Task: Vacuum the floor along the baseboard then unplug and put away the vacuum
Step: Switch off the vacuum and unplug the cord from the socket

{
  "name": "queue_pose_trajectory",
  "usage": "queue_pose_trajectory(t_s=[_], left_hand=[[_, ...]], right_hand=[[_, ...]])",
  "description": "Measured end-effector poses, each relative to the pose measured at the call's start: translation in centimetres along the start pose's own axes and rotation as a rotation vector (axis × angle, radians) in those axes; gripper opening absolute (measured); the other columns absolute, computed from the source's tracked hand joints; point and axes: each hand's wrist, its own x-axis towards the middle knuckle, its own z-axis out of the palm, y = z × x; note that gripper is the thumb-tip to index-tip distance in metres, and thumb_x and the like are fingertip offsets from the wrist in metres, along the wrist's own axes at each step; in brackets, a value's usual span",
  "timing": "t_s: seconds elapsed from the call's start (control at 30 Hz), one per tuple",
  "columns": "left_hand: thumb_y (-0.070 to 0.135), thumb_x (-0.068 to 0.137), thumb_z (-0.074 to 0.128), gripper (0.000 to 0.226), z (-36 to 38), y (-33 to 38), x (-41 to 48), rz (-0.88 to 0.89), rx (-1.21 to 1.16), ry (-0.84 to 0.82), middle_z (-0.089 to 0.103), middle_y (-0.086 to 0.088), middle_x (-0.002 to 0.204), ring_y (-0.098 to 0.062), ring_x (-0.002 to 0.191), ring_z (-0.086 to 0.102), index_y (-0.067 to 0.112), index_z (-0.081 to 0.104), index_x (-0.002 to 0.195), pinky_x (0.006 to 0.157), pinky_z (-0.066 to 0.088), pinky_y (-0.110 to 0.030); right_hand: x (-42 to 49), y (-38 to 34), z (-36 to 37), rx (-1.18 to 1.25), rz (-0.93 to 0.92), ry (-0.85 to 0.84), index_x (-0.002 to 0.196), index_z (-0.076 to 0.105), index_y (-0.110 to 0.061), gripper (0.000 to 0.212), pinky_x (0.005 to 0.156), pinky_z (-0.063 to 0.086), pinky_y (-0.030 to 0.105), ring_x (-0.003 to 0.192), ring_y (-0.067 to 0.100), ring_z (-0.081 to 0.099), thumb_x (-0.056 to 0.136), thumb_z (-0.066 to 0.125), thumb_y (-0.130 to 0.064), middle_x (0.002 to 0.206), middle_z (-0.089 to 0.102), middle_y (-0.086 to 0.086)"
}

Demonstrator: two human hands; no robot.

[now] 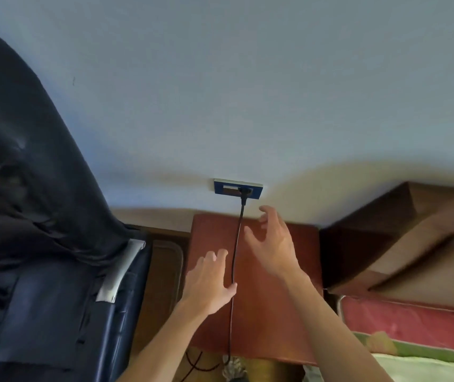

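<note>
A black plug (pixel 244 192) sits in a blue wall socket plate (pixel 225 188) low on the pale wall. Its black cord (pixel 233 260) runs straight down over a reddish-brown nightstand top (pixel 281 312). My right hand (pixel 272 241) hovers just right of the cord, a little below the plug, fingers spread and holding nothing. My left hand (pixel 209 279) is lower and left of the cord, fingers apart, with its thumb touching the cord. The vacuum itself is out of view.
A dark blue garment (pixel 24 172) hangs over a dark blue chair (pixel 54 312) at the left. A wooden headboard (pixel 402 238) and a bed with a red mattress edge (pixel 413 321) lie at the right. More cord loops on the floor (pixel 198 365) below.
</note>
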Motion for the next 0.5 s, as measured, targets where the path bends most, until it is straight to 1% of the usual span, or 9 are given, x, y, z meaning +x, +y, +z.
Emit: queue_pose_trajectory(t_s=[0.1, 0.17, 0.2, 0.23, 0.27, 0.3, 0.37, 0.43, 0.5], left_hand=[[0.052, 0.09, 0.061, 0.069, 2.7, 0.2, 2.9, -0.047, -0.14, 0.045, 0.053, 0.0, 0.134, -0.017, 0.121, 0.055, 0.026, 0.031, 0.146, 0.096, 0.05, -0.031], [0.048, 0.09, 0.063, 0.065, 4.5, 0.3, 4.5, -0.06, -0.26, 0.089, 0.058, 0.001, 0.128, -0.015, 0.118, 0.056, 0.023, 0.038, 0.144, 0.099, 0.05, -0.03], [0.043, 0.09, 0.066, 0.056, 5.4, 0.4, 5.2, -0.052, -0.343, 0.137, 0.062, 0.002, 0.119, -0.013, 0.112, 0.06, 0.021, 0.047, 0.137, 0.096, 0.052, -0.031], [0.036, 0.089, 0.07, 0.041, 6.1, 0.5, 5.7, -0.035, -0.432, 0.199, 0.066, 0.004, 0.107, -0.011, 0.101, 0.064, 0.02, 0.057, 0.124, 0.089, 0.055, -0.032], [0.027, 0.087, 0.073, 0.026, 6.7, 0.5, 6.0, -0.023, -0.507, 0.26, 0.068, 0.006, 0.095, -0.008, 0.089, 0.066, 0.019, 0.062, 0.11, 0.08, 0.058, -0.032], [0.019, 0.086, 0.074, 0.016, 7.3, 0.6, 6.0, -0.019, -0.564, 0.321, 0.067, 0.008, 0.085, -0.007, 0.08, 0.067, 0.02, 0.063, 0.098, 0.073, 0.058, -0.03], [0.009, 0.086, 0.073, 0.022, 8.0, 0.8, 5.9, -0.037, -0.634, 0.417, 0.064, 0.011, 0.076, -0.006, 0.072, 0.066, 0.026, 0.059, 0.086, 0.065, 0.057, -0.024], [0.007, 0.088, 0.07, 0.027, 8.6, 0.7, 5.7, -0.053, -0.675, 0.476, 0.062, 0.012, 0.072, -0.006, 0.069, 0.066, 0.029, 0.056, 0.082, 0.06, 0.054, -0.022], [0.008, 0.089, 0.07, 0.02, 9.3, 0.4, 5.4, -0.074, -0.722, 0.522, 0.062, 0.011, 0.073, -0.01, 0.069, 0.065, 0.024, 0.06, 0.083, 0.057, 0.054, -0.023]], right_hand=[[2.9, 0.2, 2.7, 0.091, -0.001, 0.1, 0.129, 0.047, -0.02, 0.045, 0.077, 0.047, 0.031, 0.098, 0.015, 0.055, 0.09, 0.067, -0.032, 0.108, 0.056, -0.004], [4.4, 0.5, 4.3, 0.148, 0.008, 0.179, 0.124, 0.05, -0.018, 0.041, 0.074, 0.049, 0.032, 0.094, 0.014, 0.056, 0.089, 0.068, -0.03, 0.105, 0.058, -0.003], [5.0, 0.7, 5.0, 0.181, 0.008, 0.223, 0.12, 0.052, -0.017, 0.038, 0.074, 0.051, 0.034, 0.091, 0.014, 0.057, 0.089, 0.068, -0.029, 0.102, 0.059, -0.003], [5.5, 0.8, 5.7, 0.216, 0.006, 0.266, 0.116, 0.054, -0.016, 0.034, 0.073, 0.052, 0.034, 0.088, 0.014, 0.057, 0.088, 0.069, -0.027, 0.099, 0.06, -0.002], [5.9, 1.0, 6.2, 0.249, 0.009, 0.301, 0.112, 0.055, -0.014, 0.03, 0.072, 0.053, 0.034, 0.083, 0.013, 0.057, 0.088, 0.069, -0.025, 0.095, 0.061, -0.002], [6.2, 1.0, 6.6, 0.278, 0.017, 0.325, 0.109, 0.056, -0.014, 0.027, 0.07, 0.053, 0.033, 0.078, 0.011, 0.057, 0.087, 0.07, -0.023, 0.092, 0.062, -0.002], [6.6, 0.9, 7.2, 0.322, 0.04, 0.353, 0.101, 0.056, -0.014, 0.021, 0.067, 0.051, 0.03, 0.072, 0.011, 0.057, 0.087, 0.07, -0.02, 0.088, 0.063, -0.002], [7.0, 0.7, 7.4, 0.364, 0.06, 0.373, 0.095, 0.054, -0.015, 0.018, 0.065, 0.05, 0.028, 0.069, 0.013, 0.058, 0.087, 0.07, -0.018, 0.084, 0.063, -0.001], [7.3, 0.5, 7.6, 0.399, 0.089, 0.388, 0.09, 0.052, -0.017, 0.019, 0.064, 0.049, 0.027, 0.069, 0.016, 0.059, 0.086, 0.07, -0.016, 0.081, 0.063, 0.001]])
